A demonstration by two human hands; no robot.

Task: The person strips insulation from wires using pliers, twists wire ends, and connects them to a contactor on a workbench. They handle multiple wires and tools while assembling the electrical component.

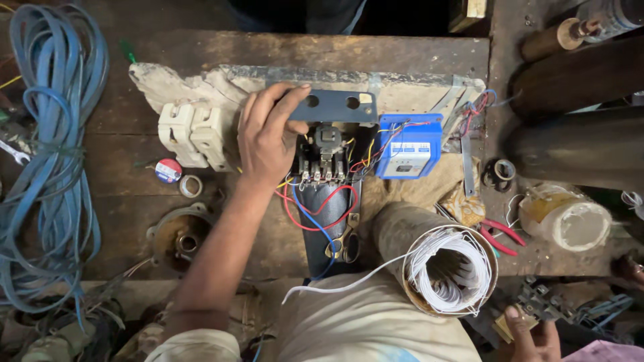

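Wire coil [448, 270] over cluttered, seemingly wooden workbench [268, 50]

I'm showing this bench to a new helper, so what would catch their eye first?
The left hand at centre, pressing on a dark metal plate above a contactor with red, blue and yellow wires. Beside it sits a bright blue module, and a big coil of blue cable fills the left edge.
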